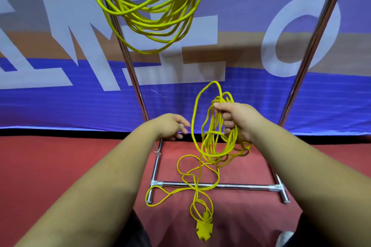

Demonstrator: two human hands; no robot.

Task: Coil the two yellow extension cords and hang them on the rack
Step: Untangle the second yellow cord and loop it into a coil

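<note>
Red carpet (60,166) is spread beneath the chrome rack (251,186), and a blue banner (301,102) with pale letters is hung behind the rack. One yellow cord (140,22) is already coiled and is seen hanging high on the rack, by its left upright. The second cord (230,146) is gathered in loops between the rack's uprights and clenched in the right hand (239,120). Its loose tail is trailed across the rack's bottom bar, and the socket end (204,230) is laid just in front of the rack. The left hand (170,126) is held relaxed beside the left upright, fingers loose, nothing grasped.
</note>
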